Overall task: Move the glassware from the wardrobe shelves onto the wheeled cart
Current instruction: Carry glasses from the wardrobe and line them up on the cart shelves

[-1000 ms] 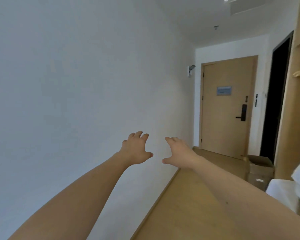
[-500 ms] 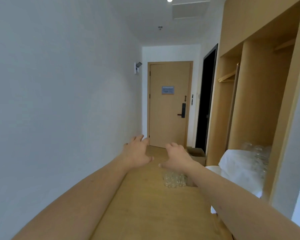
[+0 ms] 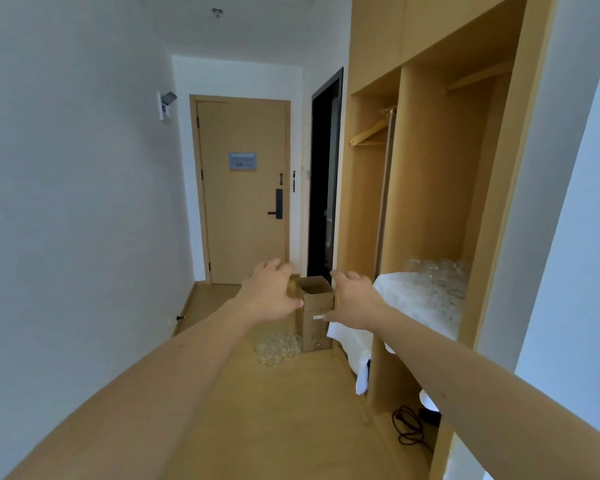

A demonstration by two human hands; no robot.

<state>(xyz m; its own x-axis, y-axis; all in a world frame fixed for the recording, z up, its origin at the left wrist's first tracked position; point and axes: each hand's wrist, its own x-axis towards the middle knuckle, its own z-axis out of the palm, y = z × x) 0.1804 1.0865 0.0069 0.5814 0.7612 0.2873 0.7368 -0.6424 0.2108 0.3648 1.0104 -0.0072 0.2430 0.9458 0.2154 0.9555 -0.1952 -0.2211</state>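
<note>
- Plainly the step in hand is the approach: both arms are stretched forward down a corridor, and neither hand has anything in it.
- Left hand (image 3: 269, 294) is raised with the fingers spread and loosely bent, its grip wide and holding nothing; right hand (image 3: 355, 301) mirrors it just beside, thumb pointing inward, grip likewise wide and empty.
- Glassware on the shelf (image 3: 437, 289) stands to the right of the right hand and beyond it, a cluster of clear glasses packed close on a white cloth (image 3: 399, 299) inside the wardrobe (image 3: 426, 188) (how many there are I cannot tell, the glass blurs together).
- A second lot, the glasses on the floor (image 3: 278, 346), sits below both hands, touching or just beside a cardboard box (image 3: 316, 313) that shows between them.
- No wheeled cart is visible from here; it may be out of frame, or the cloth-covered surface may belong to it (I cannot tell which).
- Next, as I judge it, the hands need to swing right toward the shelf, close around one or two glasses at the near edge of the cluster, and lift straight up before drawing back.
- Care seems due here: the glasses stand so close that a broad reach could knock neighbours, so a narrow grip on one outer glass looks the safer start.
</note>
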